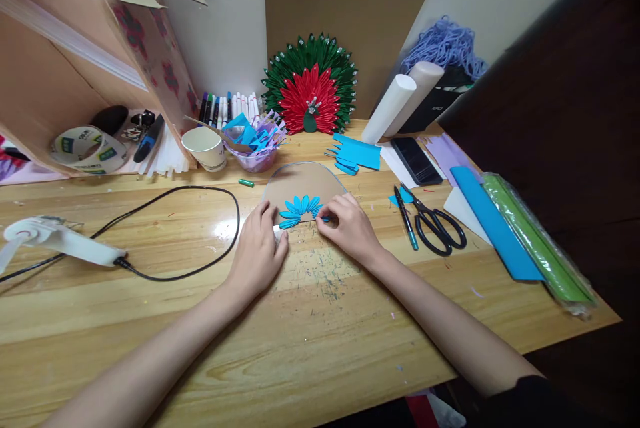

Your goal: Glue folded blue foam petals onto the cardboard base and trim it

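Observation:
A half-round piece of brown cardboard [306,179] lies flat on the table with a fan of blue petals [305,205] along its straight near edge. My left hand [260,245] rests at the cardboard's left side, fingers on its edge and thumb spread apart. At the right end of the fan, thumb and forefinger of my right hand [347,225] pinch a blue petal [326,219], which is partly hidden by the fingers. Beyond the cardboard lie more cut blue pieces [356,152].
A red and green peacock craft [311,85] stands at the back. Scissors [436,221] and a pen [406,218] lie right, near a phone [416,161]. On the left are a glue gun [65,241] with its cord, a paper cup [204,148] and a bowl of scraps [257,160].

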`<state>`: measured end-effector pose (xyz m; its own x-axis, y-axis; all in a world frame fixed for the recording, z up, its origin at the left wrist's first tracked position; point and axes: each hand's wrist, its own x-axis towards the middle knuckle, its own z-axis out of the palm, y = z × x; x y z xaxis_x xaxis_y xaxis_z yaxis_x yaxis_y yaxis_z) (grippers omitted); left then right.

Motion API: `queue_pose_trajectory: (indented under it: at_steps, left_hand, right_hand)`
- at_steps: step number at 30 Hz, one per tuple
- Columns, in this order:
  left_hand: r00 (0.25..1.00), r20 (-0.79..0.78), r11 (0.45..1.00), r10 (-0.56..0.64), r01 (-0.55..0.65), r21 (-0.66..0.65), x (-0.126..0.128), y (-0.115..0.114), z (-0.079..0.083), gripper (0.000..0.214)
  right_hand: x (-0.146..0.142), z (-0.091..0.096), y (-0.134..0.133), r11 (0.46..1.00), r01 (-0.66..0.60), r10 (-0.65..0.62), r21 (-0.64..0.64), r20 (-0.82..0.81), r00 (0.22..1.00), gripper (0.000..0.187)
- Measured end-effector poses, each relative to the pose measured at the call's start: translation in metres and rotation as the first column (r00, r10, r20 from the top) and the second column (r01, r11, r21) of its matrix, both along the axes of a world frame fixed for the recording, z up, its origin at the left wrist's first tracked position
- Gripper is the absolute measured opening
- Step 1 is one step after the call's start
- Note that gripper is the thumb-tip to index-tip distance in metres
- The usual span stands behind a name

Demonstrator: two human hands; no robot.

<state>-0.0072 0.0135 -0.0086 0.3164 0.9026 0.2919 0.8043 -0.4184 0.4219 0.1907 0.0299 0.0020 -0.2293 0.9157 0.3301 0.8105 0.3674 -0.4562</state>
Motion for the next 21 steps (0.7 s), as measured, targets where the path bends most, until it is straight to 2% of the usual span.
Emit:
queue_pose_trajectory:
  at_steps: [10, 16, 21]
  left_hand:
    - [1.000, 0.019, 1.000, -0.002, 0.002, -0.002, 0.0003, 0.0000, -0.0007, 0.042]
    - [1.000, 0.011, 1.000, 0.000, 0.000, -0.003, 0.0006, -0.0004, 0.0002, 0.044]
    - [1.000, 0.001, 1.000, -0.002, 0.002, 0.003, 0.0006, -0.0005, 0.0003, 0.043]
  right_hand:
    - [-0.0037, -0.0009, -0.0006, 0.999, 0.036, -0.038, 0.024, 0.080, 0.996, 0.008]
    - [-0.0085, -0.0026, -0.0010, 0.993, 0.116, -0.116, 0.000, 0.096, 0.989, 0.007]
    - [-0.0075, -0.0001, -0.0012, 0.995, 0.100, -0.100, -0.004, 0.080, 0.992, 0.006]
